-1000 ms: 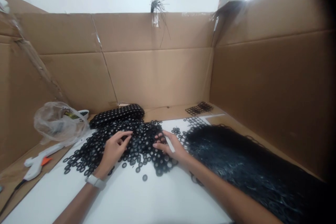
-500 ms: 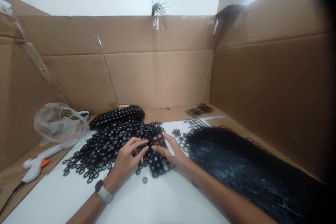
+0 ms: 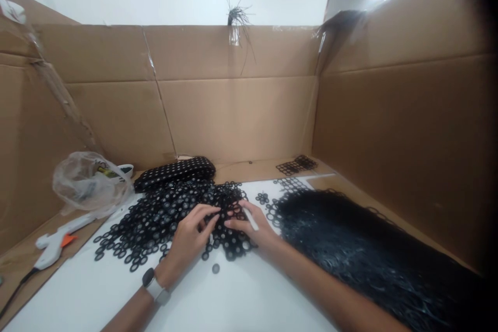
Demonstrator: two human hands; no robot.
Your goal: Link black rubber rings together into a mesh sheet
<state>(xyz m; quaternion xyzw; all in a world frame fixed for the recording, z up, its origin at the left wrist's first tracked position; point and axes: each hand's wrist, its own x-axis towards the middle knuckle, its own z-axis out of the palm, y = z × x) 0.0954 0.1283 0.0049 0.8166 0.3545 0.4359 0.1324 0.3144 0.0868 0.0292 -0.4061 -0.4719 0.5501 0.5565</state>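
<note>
Around the white board (image 3: 233,303), as your head view shows it, cardboard walls (image 3: 241,114) rise at the back and on both sides, with a tuft of dark strands (image 3: 236,14) fixed at the top of the back one. To your left, on the cardboard, lie a white glue gun (image 3: 52,249) with an orange trigger and a crumpled clear plastic bag (image 3: 87,192), a small white bowl (image 3: 126,170) showing just behind it. At the back edge, a black case with white dots (image 3: 175,170) sits against the heap of loose black rings (image 3: 151,223). A broad dark mass of rings (image 3: 350,249) fills your right side, partly behind your forearm, and a flat ring grid (image 3: 296,165) lies farther back.

Your left hand (image 3: 190,233), with a watch (image 3: 156,288) at the wrist, has thumb and index tip a narrow gap apart; whether a ring is pinched there, you cannot tell through the blur. Your right hand (image 3: 257,225) is curled, gripping a slim white stick (image 3: 250,219) along the index finger, its fingertips touching dark rings.

Those clustered rings (image 3: 233,246) lie between your two hands, just below the fingertips and partly hidden by them. One single ring (image 3: 216,268) rests apart, nearer you.
</note>
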